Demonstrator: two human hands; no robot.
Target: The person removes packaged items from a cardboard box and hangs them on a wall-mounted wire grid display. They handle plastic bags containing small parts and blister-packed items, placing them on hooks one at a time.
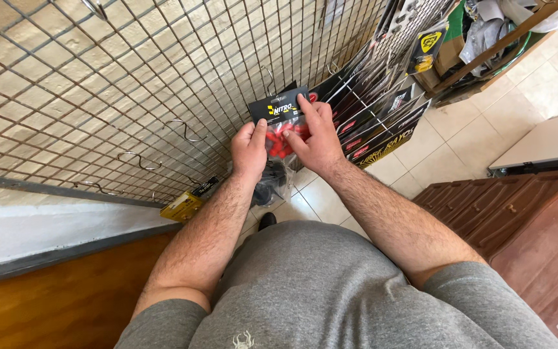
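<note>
Against the wire grid display panel (130,77), both hands hold one small hanging packet (279,126), a clear bag of red parts under a black header card. Left hand (249,150) grasps the packet's left edge, thumb on the front just below the card, the other fingers behind and out of sight. Right hand (315,137) grips the right side, its forefinger stretched up over the card's top right corner and the thumb pressed on the red contents. The packet sits close to the grid at the level of the lower hooks; whether it hangs on a hook cannot be told, since the hands cover that spot.

Several bare metal hooks (138,159) jut from the grid to the left of the hands. To the right, a row of black packets with red and yellow print (382,123) hangs on the same panel, overlapping one another. A yellow packet (182,205) lies low by the foot of the panel, near the left forearm. Below the hands, a dark bag (271,184) hangs or rests just under the held packet. Pale floor tiles (460,139) show to the right, beside a brown wooden cabinet (518,213).
</note>
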